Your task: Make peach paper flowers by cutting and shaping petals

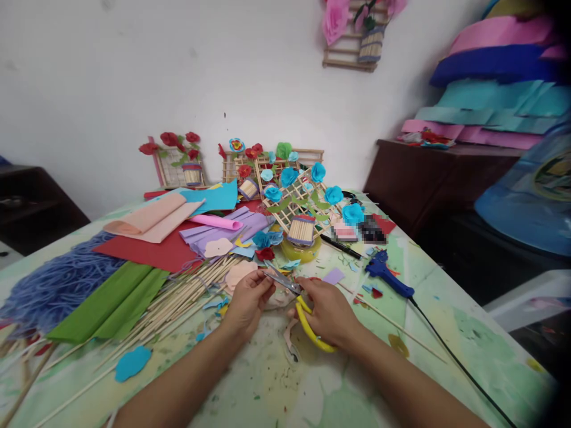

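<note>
My right hand grips yellow-handled scissors, their metal blades pointing left toward my other hand. With fingertips pinched at the blade tips, my left hand holds what looks like a small piece of pale paper, mostly hidden by the fingers. Just behind the left fingers lies a peach paper flower shape. A curled peach paper scrap rests on the table below the scissors. Beyond both hands, a stick lattice with blue paper flowers and a small stick basket leans over a yellow tape roll.
Thin wooden sticks, green paper and blue yarn cover the left side. A blue glue gun with a trailing cord lies at right, near a black pen. A blue paper flower shape sits front left.
</note>
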`<state>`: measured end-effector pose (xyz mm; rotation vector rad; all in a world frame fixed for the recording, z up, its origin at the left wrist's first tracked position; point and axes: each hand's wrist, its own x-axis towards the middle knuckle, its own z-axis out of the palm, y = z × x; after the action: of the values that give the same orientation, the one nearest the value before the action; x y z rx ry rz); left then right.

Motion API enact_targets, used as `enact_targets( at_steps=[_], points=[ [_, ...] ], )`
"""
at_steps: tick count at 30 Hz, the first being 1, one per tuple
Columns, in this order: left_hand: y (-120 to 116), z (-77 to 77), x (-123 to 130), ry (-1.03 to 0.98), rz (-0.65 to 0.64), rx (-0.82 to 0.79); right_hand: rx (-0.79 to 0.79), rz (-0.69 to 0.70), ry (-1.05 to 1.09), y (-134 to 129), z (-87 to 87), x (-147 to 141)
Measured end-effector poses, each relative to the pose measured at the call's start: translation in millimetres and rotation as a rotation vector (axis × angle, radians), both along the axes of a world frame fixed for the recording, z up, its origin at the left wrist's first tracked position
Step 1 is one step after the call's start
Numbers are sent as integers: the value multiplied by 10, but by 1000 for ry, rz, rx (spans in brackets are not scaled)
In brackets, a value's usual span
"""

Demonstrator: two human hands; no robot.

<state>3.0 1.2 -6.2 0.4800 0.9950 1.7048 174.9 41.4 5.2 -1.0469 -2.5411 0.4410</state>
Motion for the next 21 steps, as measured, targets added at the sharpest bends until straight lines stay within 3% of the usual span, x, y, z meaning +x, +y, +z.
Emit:
enact_targets(
  at_steps=[21],
  points=[
    [-22,41,-5,4,5,6,0,-4,23,-30,40,3]
  ],
)
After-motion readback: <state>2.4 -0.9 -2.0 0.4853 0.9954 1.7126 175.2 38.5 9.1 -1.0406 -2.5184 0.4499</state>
